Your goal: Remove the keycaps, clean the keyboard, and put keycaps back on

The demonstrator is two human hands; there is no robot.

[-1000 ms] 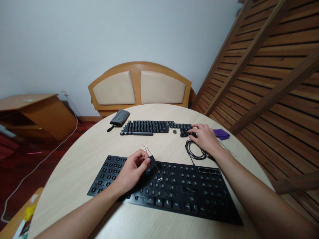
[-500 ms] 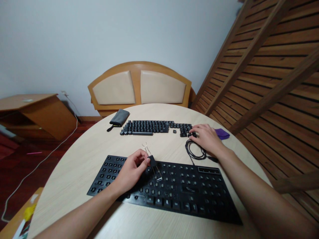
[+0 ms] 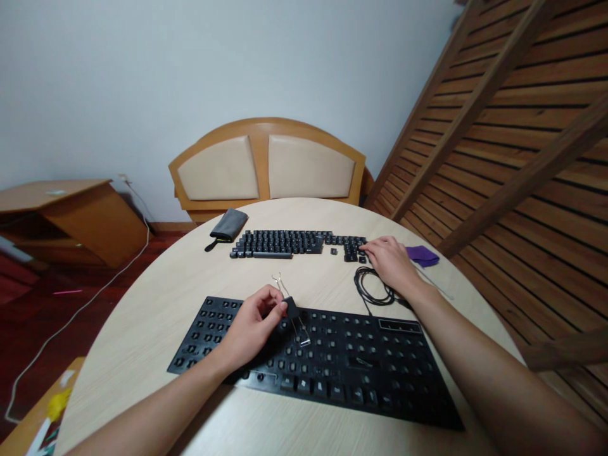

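A black keyboard base [image 3: 342, 370] with its keycaps taken off lies on the round table near me. My left hand [image 3: 251, 326] rests on its upper left part, fingers pinched on a black wire keycap puller [image 3: 292, 310]. Farther back, the loose black keycaps [image 3: 297, 242] are laid out in rows. My right hand [image 3: 392, 263] reaches to the right end of those rows, fingers curled down on the last keycaps; whether it grips one is hidden.
The keyboard's black cable [image 3: 373, 288] lies coiled by my right wrist. A grey pouch [image 3: 228, 226] sits at the back left and a purple cloth [image 3: 422, 255] at the back right. A wooden chair [image 3: 266, 166] stands behind the table [image 3: 142, 316].
My right hand has shifted slightly over the right end of the keycap rows. The left hand and puller have stayed in place.
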